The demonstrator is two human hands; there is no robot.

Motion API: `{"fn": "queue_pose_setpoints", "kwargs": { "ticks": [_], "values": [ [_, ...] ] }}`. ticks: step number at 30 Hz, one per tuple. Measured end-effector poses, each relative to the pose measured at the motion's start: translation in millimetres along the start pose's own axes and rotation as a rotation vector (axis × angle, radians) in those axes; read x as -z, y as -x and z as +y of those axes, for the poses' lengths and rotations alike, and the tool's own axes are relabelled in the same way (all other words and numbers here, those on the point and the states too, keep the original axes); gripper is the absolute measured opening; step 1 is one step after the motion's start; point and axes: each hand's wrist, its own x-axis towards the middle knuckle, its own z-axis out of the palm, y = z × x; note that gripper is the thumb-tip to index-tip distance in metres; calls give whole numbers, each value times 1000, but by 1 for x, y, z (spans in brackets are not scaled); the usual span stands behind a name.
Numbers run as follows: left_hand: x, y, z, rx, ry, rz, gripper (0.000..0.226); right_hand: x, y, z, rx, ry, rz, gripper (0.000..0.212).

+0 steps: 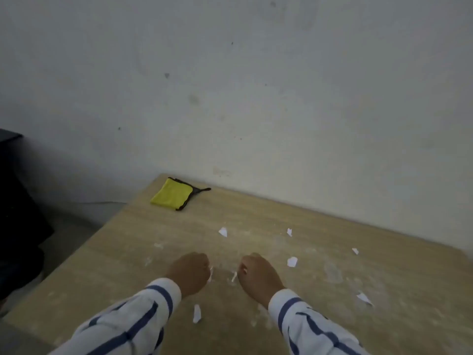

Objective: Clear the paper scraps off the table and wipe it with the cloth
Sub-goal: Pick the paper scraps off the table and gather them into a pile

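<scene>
Two hands hover slightly apart over the table (133, 239): left hand (189, 272) and right hand (258, 275) each pinch a paper scrap (234, 276). Gathering seems underway; loose scraps (292, 261) toward the right edge come next, cloth (172, 197) waiting at the far left corner

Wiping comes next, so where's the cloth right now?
In the head view, the cloth lies folded at the far left corner of the table by the wall, beyond the left hand.
</scene>
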Motion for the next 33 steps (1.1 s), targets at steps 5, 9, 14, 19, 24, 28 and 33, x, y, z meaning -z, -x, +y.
{"fn": "queue_pose_setpoints", "kwargs": {
  "ticks": [5,9,14,19,24,28,33],
  "values": [
    [-32,12,-49,44,6,-25,37,-53,4,-5,-74,-20,-108,23],
    [-46,13,-86,49,14,42,43,-79,-4,-10,-151,-85,-71,18],
    [-51,9,-123,37,-1,83,51,-92,-19,-21,-208,-156,5,16],
    [-60,6,-136,-17,-68,94,59,-102,-39,-36,-248,-177,-8,21],
    [-64,5,-138,-38,-94,91,62,-112,-52,-46,-221,-104,-1,42],
    [-63,6,-138,-39,-90,89,59,-118,-57,-47,-240,-54,-7,37],
    [-64,6,-137,-47,-98,116,58,-120,-57,-39,-139,16,-34,27]
  ]
}}
